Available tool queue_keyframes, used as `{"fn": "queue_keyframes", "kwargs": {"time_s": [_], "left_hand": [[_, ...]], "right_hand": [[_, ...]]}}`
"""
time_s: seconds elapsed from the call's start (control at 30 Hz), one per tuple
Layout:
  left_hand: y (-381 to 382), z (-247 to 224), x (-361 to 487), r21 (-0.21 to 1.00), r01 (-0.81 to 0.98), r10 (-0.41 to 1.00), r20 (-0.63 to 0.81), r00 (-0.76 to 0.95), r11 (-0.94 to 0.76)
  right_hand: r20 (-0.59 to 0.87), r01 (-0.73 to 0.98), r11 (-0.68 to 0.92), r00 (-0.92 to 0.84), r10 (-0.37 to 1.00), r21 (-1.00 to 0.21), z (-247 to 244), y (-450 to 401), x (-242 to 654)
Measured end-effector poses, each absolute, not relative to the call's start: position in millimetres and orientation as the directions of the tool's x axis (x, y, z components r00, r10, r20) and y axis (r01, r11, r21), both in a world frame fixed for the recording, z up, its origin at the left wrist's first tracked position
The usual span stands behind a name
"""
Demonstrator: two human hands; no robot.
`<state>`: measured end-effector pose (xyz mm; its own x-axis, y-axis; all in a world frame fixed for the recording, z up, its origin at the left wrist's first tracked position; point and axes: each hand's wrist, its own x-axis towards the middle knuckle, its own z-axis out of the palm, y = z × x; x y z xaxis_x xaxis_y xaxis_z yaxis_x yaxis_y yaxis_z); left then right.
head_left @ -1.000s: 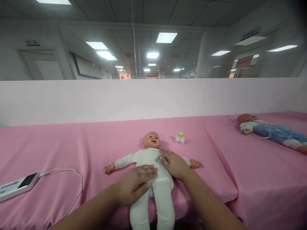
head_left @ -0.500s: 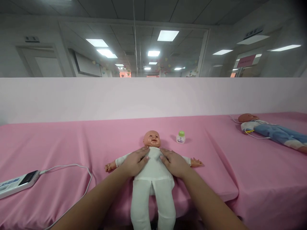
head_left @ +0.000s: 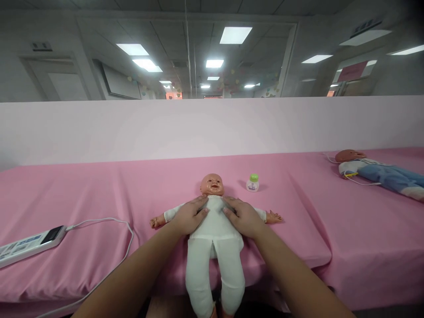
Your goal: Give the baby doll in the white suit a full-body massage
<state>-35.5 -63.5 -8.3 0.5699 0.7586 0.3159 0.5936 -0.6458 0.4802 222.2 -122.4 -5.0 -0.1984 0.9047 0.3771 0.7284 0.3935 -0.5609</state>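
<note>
A baby doll [head_left: 215,229] in a white top and white trousers lies on its back, arms spread, head away from me. On the left side of its chest rests my left hand [head_left: 192,216], fingers stretched out and flat. My right hand [head_left: 243,216] lies the same way on the other side of the chest, near the doll's shoulder. Both thumbs point inward, and a strip of white cloth shows between them. Neither hand grips anything. Beyond my right hand a small clear bottle with a green cap [head_left: 252,183] stands upright beside the doll's head.
Pink cloth [head_left: 82,190] covers the padded surface. At left lies a white device with a dark screen [head_left: 33,245], its white cable [head_left: 129,247] trailing to the front edge. A second doll in blue [head_left: 384,174] lies far right. Behind runs a low white partition [head_left: 165,128] below glass.
The view has tilted down slightly, so the scene sits higher and the doll's feet show. Both hands stay flat on the doll's chest, with little change in their place.
</note>
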Motion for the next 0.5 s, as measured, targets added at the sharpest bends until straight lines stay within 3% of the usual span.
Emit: {"fn": "queue_keyframes", "kwargs": {"time_s": [0.5], "left_hand": [[-62.6,-8.9,-28.5,0.472,0.581,0.744,0.335,0.578,-0.664]], "right_hand": [[0.482,0.662,0.469,-0.181,0.857,-0.584,-6.8,-126.3,226.3]]}}
